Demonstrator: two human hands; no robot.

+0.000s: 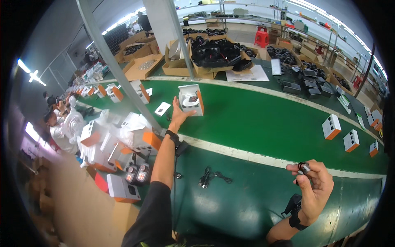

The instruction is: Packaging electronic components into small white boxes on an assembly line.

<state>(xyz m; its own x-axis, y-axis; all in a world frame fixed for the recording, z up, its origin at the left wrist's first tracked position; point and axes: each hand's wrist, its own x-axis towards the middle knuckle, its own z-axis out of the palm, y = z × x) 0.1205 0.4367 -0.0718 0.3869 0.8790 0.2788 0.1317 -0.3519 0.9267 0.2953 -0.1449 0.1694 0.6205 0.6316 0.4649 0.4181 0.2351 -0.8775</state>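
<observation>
My left hand reaches over the green conveyor belt and grips the lower near-left side of a white and orange box. That box stands upright with its top flap raised, and a dark item shows inside. Raised over the bench at the right, my right hand pinches a small coiled black cable with a light connector end. Between my arms, another bundled black cable lies on the green bench, with a further cable beside it. A white card rests on the belt left of my left hand.
Several closed boxes stand on the belt at right. A slanting metal post rises left of my arm. Boxes and plastic bags crowd the left, near two dark devices with lit squares. Cartons of black parts sit beyond the belt.
</observation>
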